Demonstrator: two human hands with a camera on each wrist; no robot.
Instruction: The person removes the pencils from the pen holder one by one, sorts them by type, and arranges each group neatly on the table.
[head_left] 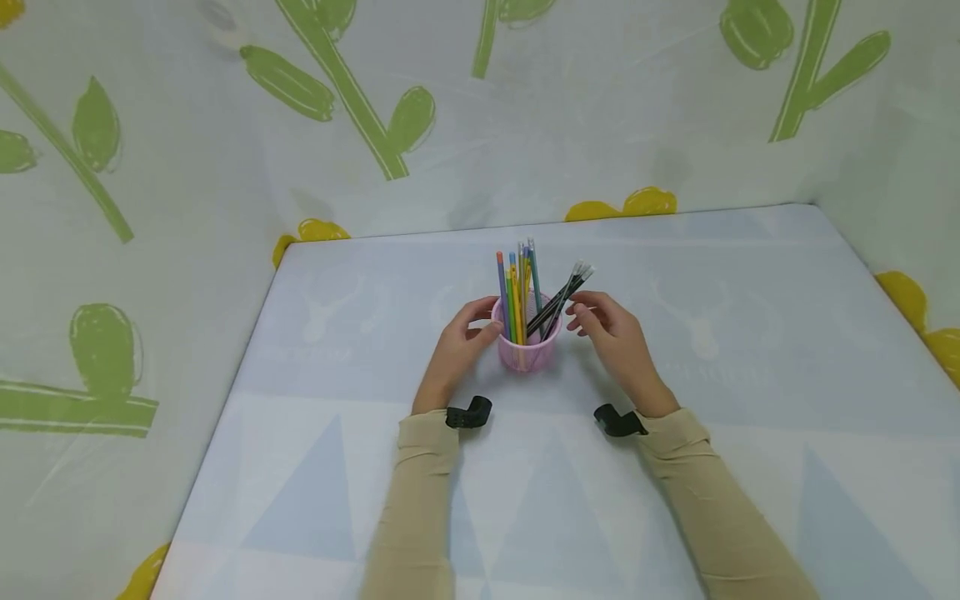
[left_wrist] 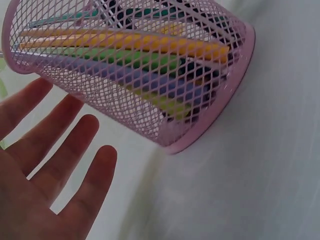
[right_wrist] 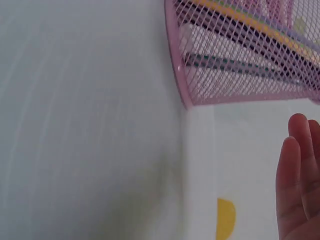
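Mesh cup (head_left: pixel 525 358) is standing on the table (head_left: pixel 540 483) at 12, pencils (head_left: pixel 514 300) poking out. I'm flanking it: left hand (head_left: pixel 459 346) at 9, right hand (head_left: pixel 618 337) at 3, neither gripping; left contact unclear. Guessing light, stiff, tippy; favouring mid-wall.

A mesh-walled cup (head_left: pixel 525 358) with smooth, faintly glossy base band (left_wrist: pixel 232 86), matt cloth sleeves (head_left: pixel 412 517) and smooth, matt tabletop (head_left: pixel 570 500)
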